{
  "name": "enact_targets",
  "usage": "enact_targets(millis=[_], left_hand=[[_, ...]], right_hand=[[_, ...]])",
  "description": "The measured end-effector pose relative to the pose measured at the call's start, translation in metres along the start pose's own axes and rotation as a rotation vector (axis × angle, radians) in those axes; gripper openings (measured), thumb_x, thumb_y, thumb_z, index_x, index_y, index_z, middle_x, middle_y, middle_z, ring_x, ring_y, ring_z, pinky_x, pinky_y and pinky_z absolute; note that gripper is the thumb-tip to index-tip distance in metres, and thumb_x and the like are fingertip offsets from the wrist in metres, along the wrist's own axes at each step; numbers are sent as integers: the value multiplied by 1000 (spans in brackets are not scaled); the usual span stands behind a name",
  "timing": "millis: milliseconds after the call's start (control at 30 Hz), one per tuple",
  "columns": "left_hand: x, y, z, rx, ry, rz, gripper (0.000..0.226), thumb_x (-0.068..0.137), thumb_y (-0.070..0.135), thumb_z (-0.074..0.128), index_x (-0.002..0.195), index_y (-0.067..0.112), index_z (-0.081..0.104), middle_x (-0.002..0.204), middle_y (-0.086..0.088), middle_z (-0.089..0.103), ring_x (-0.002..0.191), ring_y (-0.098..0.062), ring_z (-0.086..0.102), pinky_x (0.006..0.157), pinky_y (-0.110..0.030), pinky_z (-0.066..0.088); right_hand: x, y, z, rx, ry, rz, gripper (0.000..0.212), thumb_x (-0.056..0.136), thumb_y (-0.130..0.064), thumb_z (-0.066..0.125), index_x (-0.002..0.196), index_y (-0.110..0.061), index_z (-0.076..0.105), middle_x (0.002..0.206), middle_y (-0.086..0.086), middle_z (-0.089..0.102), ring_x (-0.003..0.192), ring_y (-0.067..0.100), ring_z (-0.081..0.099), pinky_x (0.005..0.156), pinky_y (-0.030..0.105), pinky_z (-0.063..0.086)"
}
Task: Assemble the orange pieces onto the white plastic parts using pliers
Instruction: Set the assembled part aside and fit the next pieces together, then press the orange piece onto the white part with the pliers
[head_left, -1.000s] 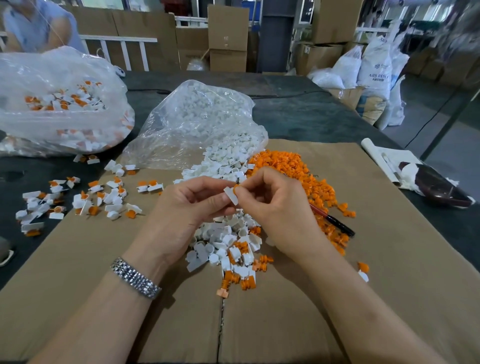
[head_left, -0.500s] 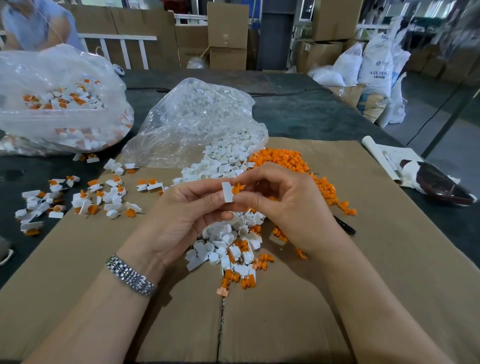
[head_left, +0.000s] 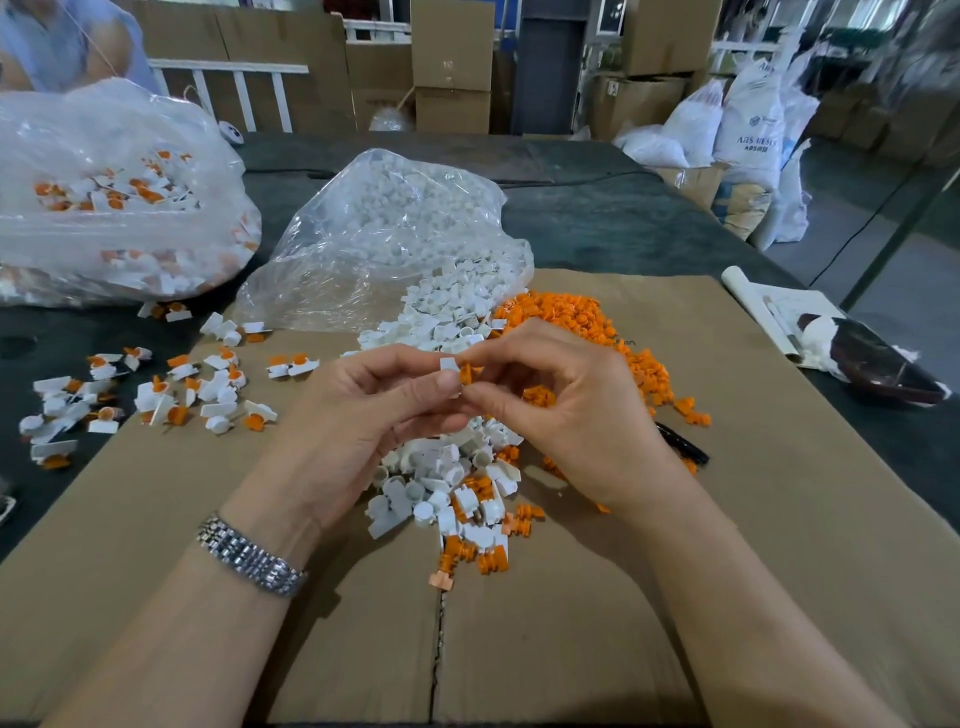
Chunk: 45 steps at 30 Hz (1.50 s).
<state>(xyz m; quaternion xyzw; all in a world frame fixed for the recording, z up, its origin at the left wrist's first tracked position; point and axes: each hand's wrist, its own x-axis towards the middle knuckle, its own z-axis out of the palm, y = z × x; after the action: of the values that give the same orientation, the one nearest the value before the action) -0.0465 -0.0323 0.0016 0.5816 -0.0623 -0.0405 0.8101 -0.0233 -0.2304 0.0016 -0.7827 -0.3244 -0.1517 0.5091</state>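
My left hand (head_left: 363, 415) pinches a small white plastic part (head_left: 448, 365) between thumb and forefinger, above the middle of the cardboard. My right hand (head_left: 582, 410) pinches an orange piece (head_left: 466, 373) right against that white part. Below both hands lies a mixed heap of white parts (head_left: 441, 488) and orange pieces. A larger pile of orange pieces (head_left: 576, 322) spreads behind my right hand. A dark handle of the pliers (head_left: 683, 444) pokes out to the right of my right wrist; the rest of the tool is hidden.
An open clear bag of white parts (head_left: 384, 234) lies behind the hands. Another clear bag with assembled pieces (head_left: 104, 202) sits far left, with finished pieces (head_left: 171, 395) scattered before it. Cardboard sheet (head_left: 779, 519) covers the dark table. Papers and a dark object (head_left: 878, 364) lie right.
Both hands have risen slightly and shifted; the orange piece in my right hand now sits against the white part held by my left. The pliers handle is more covered by my right hand.
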Motion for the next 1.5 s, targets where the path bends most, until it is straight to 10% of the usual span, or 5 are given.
enact_targets(millis=[667,833,1000,1500], left_hand=[[4,-4,-1,10,123,-111,29,57,16,87,83,4,82,88,-19,78,69,-22,75,61,-22,59],[7,-5,-1,-38,192,-116,16,61,10,86,77,7,82,83,-16,76,68,-23,74,58,-21,58],[8,-4,-3,-83,196,-96,12,63,10,86,73,13,81,78,-13,75,67,-22,74,58,-21,59],[9,-5,-8,-98,213,-56,25,57,18,90,79,12,81,82,-13,75,70,-23,74,60,-22,59]], right_hand=[[-1,2,7,-193,12,-53,25,86,-15,80,110,-10,76,96,1,67,85,11,65,78,25,56],[1,10,-21,-379,40,253,33,90,-33,75,122,-25,68,108,-12,64,94,2,62,80,11,48],[-5,26,-44,-837,-162,847,53,86,-67,64,104,-17,59,109,2,59,107,28,55,96,52,47],[2,8,-32,-956,-311,795,35,86,-48,65,80,-18,48,88,1,50,98,26,45,88,45,33]])
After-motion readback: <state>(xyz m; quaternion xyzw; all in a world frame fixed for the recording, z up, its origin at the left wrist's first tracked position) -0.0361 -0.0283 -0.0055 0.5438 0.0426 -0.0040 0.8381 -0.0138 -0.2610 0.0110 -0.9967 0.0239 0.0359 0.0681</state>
